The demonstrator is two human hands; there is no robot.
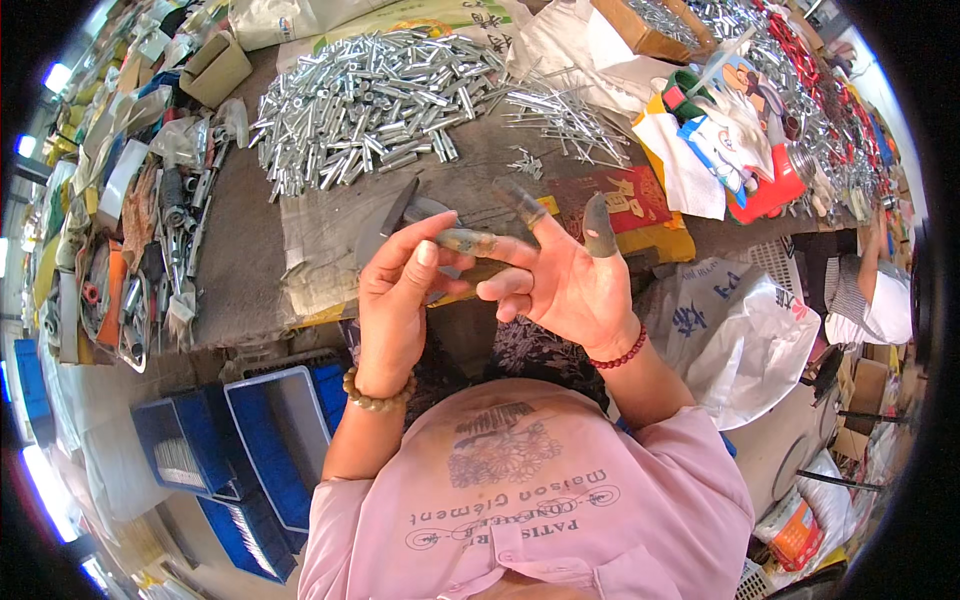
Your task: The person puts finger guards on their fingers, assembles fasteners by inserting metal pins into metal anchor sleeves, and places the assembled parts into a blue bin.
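My left hand pinches the tip of a grey-brown finger cot, worn on the middle finger of my right hand. The right palm faces me, with its thumb and index finger stretched apart and its last two fingers curled in. Dark grey finger cots also cover the right thumb and index finger. Just beyond my left hand, a dark metal tool lies on the bench, partly hidden by my fingers.
A heap of silvery metal tubes and a bunch of thin rods lie on the workbench. Tools crowd the left side. A red container stands right. Blue bins sit below left; a white sack hangs right.
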